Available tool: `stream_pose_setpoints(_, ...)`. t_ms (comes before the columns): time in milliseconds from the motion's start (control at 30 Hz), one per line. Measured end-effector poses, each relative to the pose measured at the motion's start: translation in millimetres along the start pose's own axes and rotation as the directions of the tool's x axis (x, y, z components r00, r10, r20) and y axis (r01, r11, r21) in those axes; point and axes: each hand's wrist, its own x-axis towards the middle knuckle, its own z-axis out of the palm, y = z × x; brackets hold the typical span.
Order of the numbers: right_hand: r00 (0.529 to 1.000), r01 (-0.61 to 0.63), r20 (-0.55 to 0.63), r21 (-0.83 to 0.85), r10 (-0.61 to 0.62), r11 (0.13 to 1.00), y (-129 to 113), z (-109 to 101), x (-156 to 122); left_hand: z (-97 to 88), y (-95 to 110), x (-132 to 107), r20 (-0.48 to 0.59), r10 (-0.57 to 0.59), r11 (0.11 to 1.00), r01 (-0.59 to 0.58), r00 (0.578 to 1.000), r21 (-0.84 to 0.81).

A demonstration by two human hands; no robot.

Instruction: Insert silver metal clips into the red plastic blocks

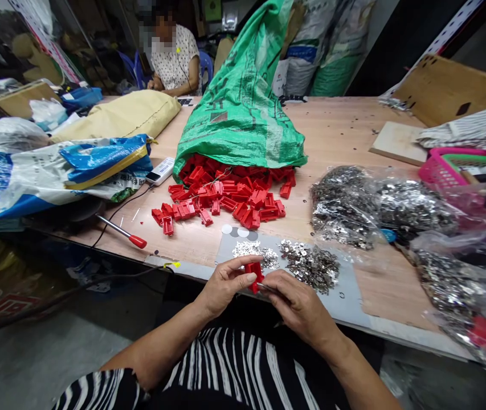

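Note:
My left hand is closed on a red plastic housing, thumb in front and index finger over its top. My right hand pinches a small metal piece against the near right side of that housing; its exact shape is too small to tell. Just beyond my hands, a grey mat carries a heap of small bright metal parts on the left and a darker heap of metal parts on the right. Farther off, many similar red housings spill from a green woven sack.
Clear bags of metal parts and a pink basket stand at the right. At the left lie a red-tipped lever, a white power bank-like device and sacks. A person sits across the table.

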Motion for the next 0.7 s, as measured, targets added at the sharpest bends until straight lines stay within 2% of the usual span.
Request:
stream_pose_setpoints(133,0.988,-0.153,0.007,0.111,0.153,0.982,-1,0,-2,0.3,-1,0,0.011,0.008,0.999,-0.009,1.000,0.041)
stream_pose_setpoints(267,0.951,-0.305,-0.014,0.143,0.310,0.942,1,0,-10,-0.7,-3,-1,0.019,0.008,1.000,-0.008,1.000,0.016)
stream_pose_setpoints(467,0.952,-0.303,-0.023,0.086,0.306,0.949,7,-5,-24,-5.9,-3,-5,0.032,0.002,0.999,-0.003,0.999,0.032)
stream_pose_setpoints(600,0.926,-0.368,-0.091,0.005,0.367,0.930,11,-8,-33,-6.6,-3,-6,0.017,0.050,0.995,-0.051,0.999,0.087)
stream_pose_setpoints(700,0.922,-0.376,-0.116,-0.043,0.369,0.926,13,-11,-37,-5.4,-2,-7,0.017,0.106,0.980,-0.107,0.994,0.170)
